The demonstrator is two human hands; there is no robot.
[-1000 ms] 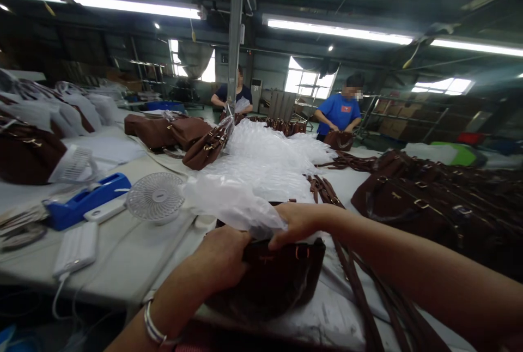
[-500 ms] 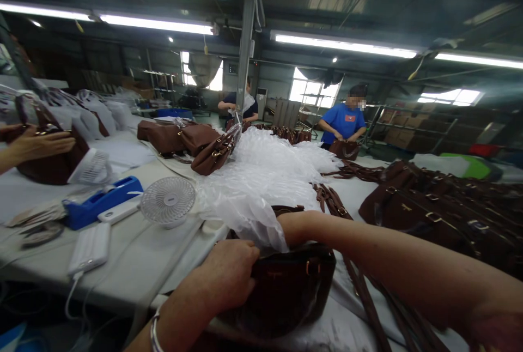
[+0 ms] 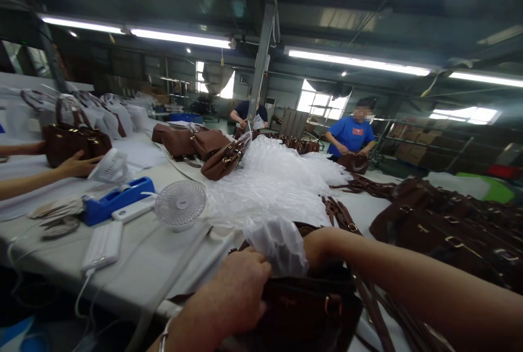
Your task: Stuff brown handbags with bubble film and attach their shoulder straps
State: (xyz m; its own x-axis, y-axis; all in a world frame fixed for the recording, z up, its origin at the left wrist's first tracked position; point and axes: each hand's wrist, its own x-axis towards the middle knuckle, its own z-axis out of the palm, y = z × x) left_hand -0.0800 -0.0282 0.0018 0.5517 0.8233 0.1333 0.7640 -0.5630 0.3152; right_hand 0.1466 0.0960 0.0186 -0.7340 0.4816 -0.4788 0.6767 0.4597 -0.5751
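A dark brown handbag (image 3: pixel 302 308) with a gold buckle stands open at the table's near edge. My left hand (image 3: pixel 241 286) is closed round its left rim. Down in the bag's opening is my right hand (image 3: pixel 321 248); its fingers are hidden inside. Crumpled translucent wrapping (image 3: pixel 278 246) sticks up from the opening between my two hands. Behind the bag lies a large heap of white wrapping sheets (image 3: pixel 281 177). Brown straps (image 3: pixel 341 216) lie to the right of the heap.
A white fan (image 3: pixel 180 204), a blue tape dispenser (image 3: pixel 118 199) and a power bank (image 3: pixel 102 246) are on the left. Many brown bags (image 3: pixel 445 232) fill the right. Another person's hands hold a bag (image 3: pixel 75 145) at far left. Two people stand across the table.
The view has shifted, so the scene sits further right and lower. The wrapping has come off the heap's edge and into the bag's opening. At far left, the other person's bag now stands upright.
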